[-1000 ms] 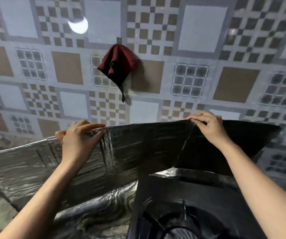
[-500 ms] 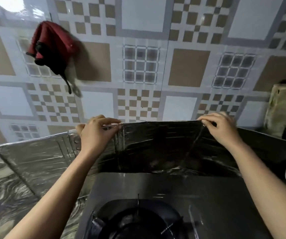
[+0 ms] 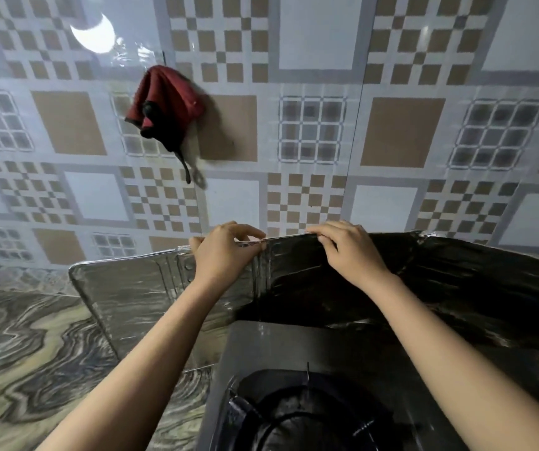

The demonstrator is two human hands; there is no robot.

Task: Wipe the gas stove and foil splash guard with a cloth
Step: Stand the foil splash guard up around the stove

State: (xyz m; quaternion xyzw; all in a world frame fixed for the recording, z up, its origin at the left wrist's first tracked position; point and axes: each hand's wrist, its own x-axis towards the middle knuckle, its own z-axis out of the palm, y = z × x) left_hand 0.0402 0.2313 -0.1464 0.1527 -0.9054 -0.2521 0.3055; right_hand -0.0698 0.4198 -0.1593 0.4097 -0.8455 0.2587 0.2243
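Gripping: 2 hands pinched shut on guard (image 3: pixel 294 271) top rim, left hand (image 3: pixel 224 255), right hand (image 3: pixel 349 252). Guard stands behind stove (image 3: pixel 277 346), long axis left-right. Cloth (image 3: pixel 164 102) hangs on wall, up-left; left hand nearer.

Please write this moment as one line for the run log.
left hand: gripping top edge of foil splash guard | right hand: gripping same edge | red cloth: hanging on wall, untouched | gas stove: below
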